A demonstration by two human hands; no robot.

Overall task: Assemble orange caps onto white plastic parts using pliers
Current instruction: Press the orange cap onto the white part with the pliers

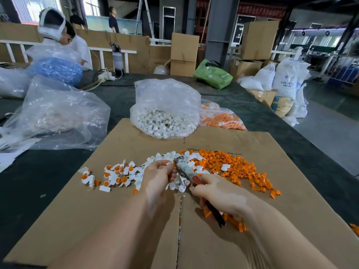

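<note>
Pressing step, viewed over the cardboard sheet (124,220) on the table (38,181). The pliers (186,172) are gripped at the handles by the right hand (219,195); a white part, mostly hidden, is pinched by the left hand (159,174) at the pliers' nose. The squeeze is best kept square and gentle. Beyond the pliers lie loose orange caps (233,164); left of them, finished pieces (114,174); farther off, a bag of white parts (165,111).

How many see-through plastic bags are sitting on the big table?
5. One bag of white parts ahead of the cardboard, one of orange caps to its right, one crumpled bag left, one with blue pieces behind it, one at the left edge. More may be hidden.
</note>
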